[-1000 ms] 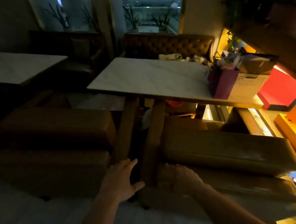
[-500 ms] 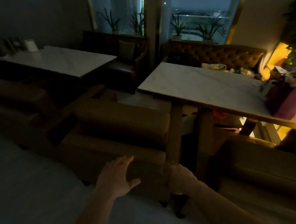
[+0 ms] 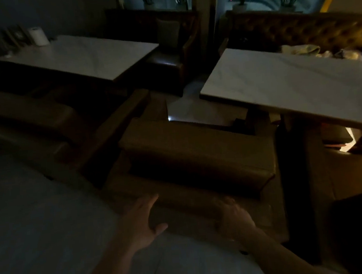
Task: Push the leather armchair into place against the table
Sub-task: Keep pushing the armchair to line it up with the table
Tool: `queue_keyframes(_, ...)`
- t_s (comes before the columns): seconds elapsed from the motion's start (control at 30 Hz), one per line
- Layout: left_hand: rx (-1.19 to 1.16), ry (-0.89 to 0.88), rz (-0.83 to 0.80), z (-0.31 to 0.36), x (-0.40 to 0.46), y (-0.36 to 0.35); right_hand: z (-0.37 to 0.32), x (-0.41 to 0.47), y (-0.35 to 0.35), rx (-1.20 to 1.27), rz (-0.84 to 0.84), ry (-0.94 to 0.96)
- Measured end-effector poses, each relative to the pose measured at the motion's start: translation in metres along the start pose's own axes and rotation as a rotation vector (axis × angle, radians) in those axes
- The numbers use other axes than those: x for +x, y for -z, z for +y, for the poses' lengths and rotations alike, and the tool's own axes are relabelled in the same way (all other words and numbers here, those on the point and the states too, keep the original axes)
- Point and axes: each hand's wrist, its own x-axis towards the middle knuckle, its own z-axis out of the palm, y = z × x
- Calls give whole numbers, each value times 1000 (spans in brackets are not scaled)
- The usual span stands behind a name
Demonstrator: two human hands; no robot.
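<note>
Hands on the back of the armchair (image 3: 199, 157) now: our left hand (image 3: 139, 222) is spread open, flat against it and gripping nothing, right hand (image 3: 234, 218) looks curled over the top edge, though it's too dark to say for sure. Chair sits just beside the table (image 3: 292, 86), front near its corner, so we'd guess it's mostly in, with a last shove and straightening left

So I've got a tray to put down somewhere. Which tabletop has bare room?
The near table is bare across its front and middle; only its far right edge by the tufted bench is cluttered. The far table is mostly bare too, with a paper roll at its back left corner.
</note>
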Motion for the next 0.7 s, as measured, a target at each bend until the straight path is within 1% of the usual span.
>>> queue_keyframes(0.13,37,-43,-45,-38,46,7,-14,31,2,-9,19,-66)
queue_keyframes(0.23,62,-84,-115,-60,84,-2,-16,49,-1,-8,11,-140)
queue_keyframes(0.33,65,-158,-190,-80,124,-18,-5,63,-5,-66,0,-242)
queue_keyframes(0.4,109,-216,-214,-88,146,-26,8,73,-12,-91,-5,-311)
queue_keyframes(0.47,171,-277,-232,-95,160,-35,16,80,-24,-89,-18,-326)
queue_keyframes(0.5,193,-302,-236,-99,166,-40,16,83,-31,-80,-9,-327)
queue_keyframes(0.57,213,-326,-224,-103,173,-51,13,84,-42,-86,60,-344)
queue_keyframes(0.63,227,-328,-179,-103,173,-60,9,82,-46,-104,114,-361)
queue_keyframes(0.7,219,-328,-134,-100,172,-64,8,80,-45,-106,123,-361)
